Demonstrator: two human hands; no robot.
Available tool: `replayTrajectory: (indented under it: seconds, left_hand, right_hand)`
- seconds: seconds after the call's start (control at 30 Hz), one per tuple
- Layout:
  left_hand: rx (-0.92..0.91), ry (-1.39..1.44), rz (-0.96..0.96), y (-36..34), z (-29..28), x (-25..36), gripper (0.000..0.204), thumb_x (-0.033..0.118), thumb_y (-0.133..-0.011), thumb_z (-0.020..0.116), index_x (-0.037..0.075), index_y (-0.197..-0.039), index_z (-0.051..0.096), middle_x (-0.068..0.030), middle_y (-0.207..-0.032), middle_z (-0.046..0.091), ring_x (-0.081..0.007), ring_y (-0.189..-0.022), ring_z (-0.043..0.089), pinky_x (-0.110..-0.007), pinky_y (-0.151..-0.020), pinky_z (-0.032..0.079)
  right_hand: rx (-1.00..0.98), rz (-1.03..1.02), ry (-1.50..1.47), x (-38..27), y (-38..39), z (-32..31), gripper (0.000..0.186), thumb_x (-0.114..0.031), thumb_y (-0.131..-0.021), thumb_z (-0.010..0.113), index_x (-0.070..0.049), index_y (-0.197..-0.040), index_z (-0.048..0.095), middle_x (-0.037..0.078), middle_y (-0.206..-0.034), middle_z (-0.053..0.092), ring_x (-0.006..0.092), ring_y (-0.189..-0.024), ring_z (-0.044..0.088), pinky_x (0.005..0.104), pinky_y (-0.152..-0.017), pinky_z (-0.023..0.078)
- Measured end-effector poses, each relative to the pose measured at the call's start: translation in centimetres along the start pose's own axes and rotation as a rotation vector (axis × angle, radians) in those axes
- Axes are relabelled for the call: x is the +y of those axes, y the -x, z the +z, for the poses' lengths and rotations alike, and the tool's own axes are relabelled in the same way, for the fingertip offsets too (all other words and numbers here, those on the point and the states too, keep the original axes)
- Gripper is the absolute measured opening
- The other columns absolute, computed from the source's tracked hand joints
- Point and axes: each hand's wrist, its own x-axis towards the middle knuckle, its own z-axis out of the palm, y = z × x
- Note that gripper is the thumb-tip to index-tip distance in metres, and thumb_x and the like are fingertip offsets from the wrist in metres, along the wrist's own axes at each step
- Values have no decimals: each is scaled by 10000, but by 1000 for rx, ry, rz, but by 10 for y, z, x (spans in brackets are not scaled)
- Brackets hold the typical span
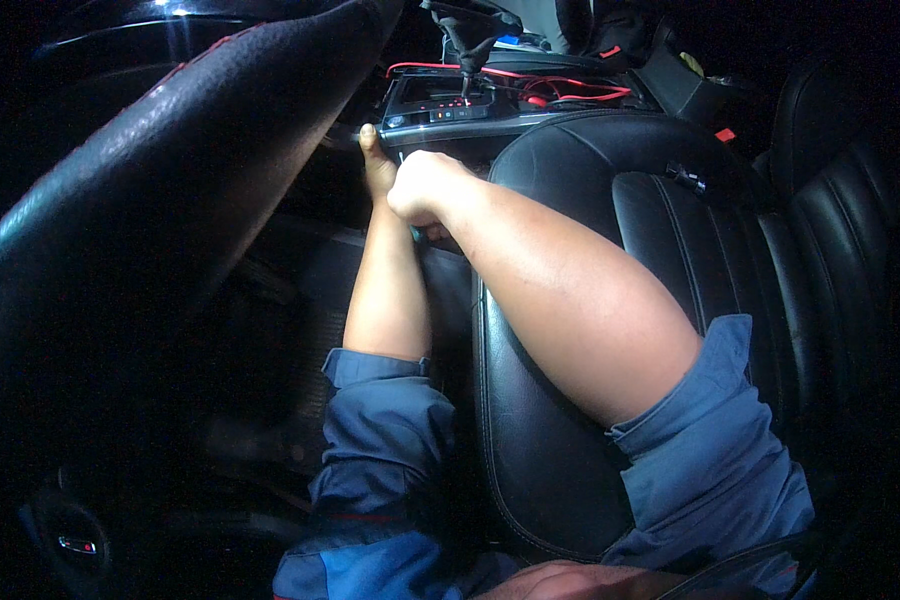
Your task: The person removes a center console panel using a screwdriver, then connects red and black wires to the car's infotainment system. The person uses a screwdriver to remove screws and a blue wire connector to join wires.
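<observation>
right hand (428, 188) is curled in a fist, looks like around a teal thing (417, 233) beside the console (480, 128). left hand (378, 172): fingers hidden, can't tell. guessing it's console-side work; next move needs a steady grip.

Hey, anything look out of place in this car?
Yes: a red cable lies loosely looped across the console, the shifter boot seems bunched up above a bare rod, and a small shiny object sits loose on the seat.

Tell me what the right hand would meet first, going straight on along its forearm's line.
Probably the left hand, just beyond the right hand to the upper left; depth between them is unclear.
</observation>
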Motion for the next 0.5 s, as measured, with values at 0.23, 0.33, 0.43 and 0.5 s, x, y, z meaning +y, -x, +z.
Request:
replayTrajectory:
  seconds: [0.23,0.33,0.43,0.5]
  left_hand:
    - [108,-120,85,-13,-12,-3,909,879,-814,553,129,-1323,627,-138,-1231,693,-343,-1035,643,-516,-930,530]
    - [91,-139,56,-15,-17,1,893,868,-819,563,136,-1326,627,-132,-1234,692,-338,-1031,644,-512,-930,531]
    - [129,-118,76,-12,-16,0,859,826,-785,668,85,-1219,652,-101,-1128,703,-269,-979,663,-430,-904,542]
    - [131,-114,90,-9,-14,0,855,819,-779,687,81,-1210,650,-98,-1125,701,-264,-979,663,-424,-906,543]
  right_hand:
    - [-49,37,25,-2,3,-2,229,-101,-882,606,87,-910,735,212,-787,720,272,-618,712,363,-545,569]
    - [-91,1,51,0,1,-2,226,-95,-873,607,89,-887,736,206,-755,716,269,-591,704,369,-543,569]
    - [-64,13,26,1,-2,0,241,-104,-872,603,96,-880,738,214,-746,716,279,-591,710,380,-546,573]
    - [-89,2,71,2,-4,1,258,-115,-878,599,100,-895,739,222,-759,720,288,-605,718,385,-549,576]
